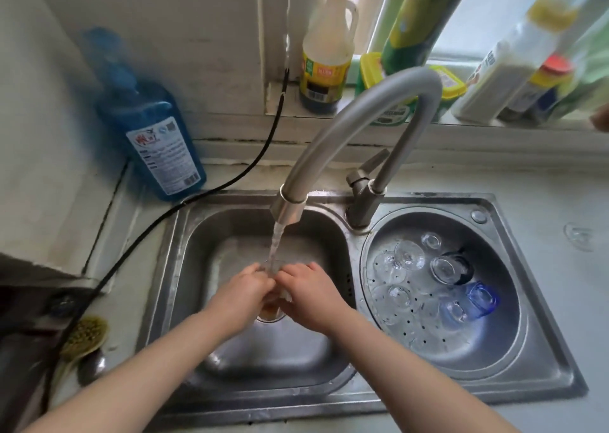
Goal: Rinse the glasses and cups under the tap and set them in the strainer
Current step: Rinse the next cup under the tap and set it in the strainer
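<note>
Both hands met over the left sink basin (204, 235): the left hand (242, 296) and the right hand (308, 292) together gripped a clear glass (273, 268), fingers curled round it, under water running from the tap (329, 129). Right of them, the round strainer (487, 350) held several upturned clear glasses (408, 256) and two blue cups (482, 299). A blue bottle (155, 136) stood behind the sink.

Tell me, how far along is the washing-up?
Well along: several clear glasses and blue cups already sit in the strainer. Both hands, left and right, hold one glass under the running tap. It still needs setting in the strainer; no other waiting ones are visible.
</note>
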`<act>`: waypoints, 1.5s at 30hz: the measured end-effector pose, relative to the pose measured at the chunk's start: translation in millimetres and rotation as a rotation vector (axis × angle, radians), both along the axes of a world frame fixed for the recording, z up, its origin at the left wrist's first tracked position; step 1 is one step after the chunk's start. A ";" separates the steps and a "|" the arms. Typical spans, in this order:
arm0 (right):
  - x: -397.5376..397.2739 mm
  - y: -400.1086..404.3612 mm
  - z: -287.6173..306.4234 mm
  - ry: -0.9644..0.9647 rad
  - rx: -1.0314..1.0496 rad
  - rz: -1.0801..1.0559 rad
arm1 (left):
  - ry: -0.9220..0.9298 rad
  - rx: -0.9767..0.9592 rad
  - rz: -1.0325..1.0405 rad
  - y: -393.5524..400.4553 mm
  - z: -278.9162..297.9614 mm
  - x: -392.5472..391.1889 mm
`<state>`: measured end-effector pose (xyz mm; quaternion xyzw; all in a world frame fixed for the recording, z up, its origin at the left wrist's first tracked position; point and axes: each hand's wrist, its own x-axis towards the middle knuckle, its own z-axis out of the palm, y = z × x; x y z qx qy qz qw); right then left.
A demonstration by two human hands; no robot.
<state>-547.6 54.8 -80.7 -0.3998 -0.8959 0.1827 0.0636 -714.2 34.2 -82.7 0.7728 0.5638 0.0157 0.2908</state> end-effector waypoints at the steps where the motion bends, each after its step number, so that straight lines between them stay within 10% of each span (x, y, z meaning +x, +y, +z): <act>1: -1.4 1.6 3.7 0.007 0.011 0.021 | 0.009 -0.001 0.001 -1.9 5.8 -1.1; 10: -8.8 16.0 42.0 -0.023 -0.066 0.138 | -0.268 0.369 0.448 -33.1 25.5 0.3; 19: -17.5 20.2 63.8 0.020 0.098 0.123 | -0.577 0.120 0.917 -21.9 18.3 46.8; 26: 5.5 33.4 60.7 -0.003 0.025 0.356 | -0.437 0.115 0.682 -8.2 25.4 27.8; 32: 3.5 44.3 50.9 -0.367 0.000 0.537 | 0.242 0.194 0.328 -3.0 33.2 14.0; 45: 9.7 28.3 40.9 -0.233 -0.097 0.339 | 0.622 0.218 0.164 -1.1 45.9 11.5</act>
